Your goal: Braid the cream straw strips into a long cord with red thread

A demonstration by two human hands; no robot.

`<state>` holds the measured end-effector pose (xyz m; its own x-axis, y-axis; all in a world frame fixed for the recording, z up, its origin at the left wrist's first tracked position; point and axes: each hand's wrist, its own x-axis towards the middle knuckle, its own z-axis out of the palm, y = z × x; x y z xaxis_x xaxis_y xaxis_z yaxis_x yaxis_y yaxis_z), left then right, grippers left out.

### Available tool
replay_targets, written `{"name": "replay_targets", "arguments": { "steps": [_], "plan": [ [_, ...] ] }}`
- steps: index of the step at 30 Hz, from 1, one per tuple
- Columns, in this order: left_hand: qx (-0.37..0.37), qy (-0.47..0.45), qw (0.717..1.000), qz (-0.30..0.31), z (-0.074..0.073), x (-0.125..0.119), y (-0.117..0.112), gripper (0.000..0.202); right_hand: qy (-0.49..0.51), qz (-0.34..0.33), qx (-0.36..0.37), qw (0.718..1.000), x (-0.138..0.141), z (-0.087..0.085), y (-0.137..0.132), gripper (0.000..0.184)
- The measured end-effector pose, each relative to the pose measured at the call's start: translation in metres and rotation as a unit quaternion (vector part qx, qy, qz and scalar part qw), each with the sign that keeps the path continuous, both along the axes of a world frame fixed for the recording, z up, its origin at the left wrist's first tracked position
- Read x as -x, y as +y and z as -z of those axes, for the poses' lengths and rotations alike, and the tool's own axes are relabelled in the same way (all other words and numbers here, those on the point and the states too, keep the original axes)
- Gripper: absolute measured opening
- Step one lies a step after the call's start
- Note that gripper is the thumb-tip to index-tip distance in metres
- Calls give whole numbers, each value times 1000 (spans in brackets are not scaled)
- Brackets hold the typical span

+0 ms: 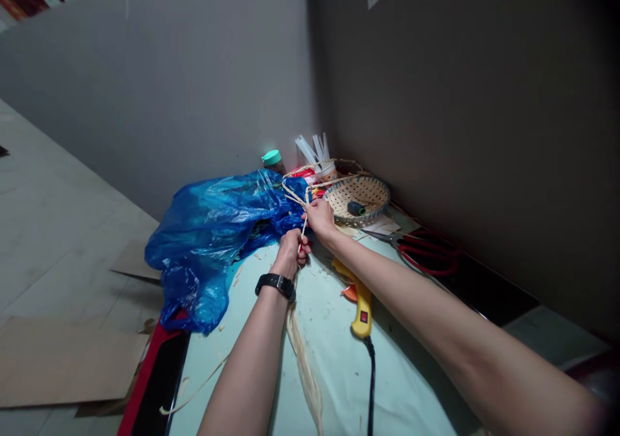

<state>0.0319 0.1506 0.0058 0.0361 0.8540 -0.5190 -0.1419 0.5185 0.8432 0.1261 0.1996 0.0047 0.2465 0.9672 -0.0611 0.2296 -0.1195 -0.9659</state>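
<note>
With the left hand point(293, 250) nearer and right hand point(320, 218) farther, both gripping the pale fibre strand point(304, 228), even tension should help.

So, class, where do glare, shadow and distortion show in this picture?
Head view: white glints on the blue bag; the right wall much darker than the left wall; top right corner nearly black; right forearm seemingly stretched toward the frame's edge.
</note>
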Motion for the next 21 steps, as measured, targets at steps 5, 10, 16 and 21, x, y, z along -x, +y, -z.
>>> {"name": "replay_targets", "arguments": {
  "steps": [5, 10, 16, 21],
  "plan": [
    [-40, -9, 999, 29, -2, 3, -5, 35, 41, -13, -30, 999, -7, -11, -7, 26],
    [-92, -15, 994, 62, 1, 11, -9, 32, 46, -145, -44, 987, -13, -13, -18, 20],
    [-154, 40, 983, 94, 5, 16, -15, 26, -22, -270, -40, 962, -19, 4, -18, 26],
    [-193, 166, 962, 101, 6, 13, -16, 25, -80, -271, -48, 958, -29, 8, -12, 32]
  ]
}}
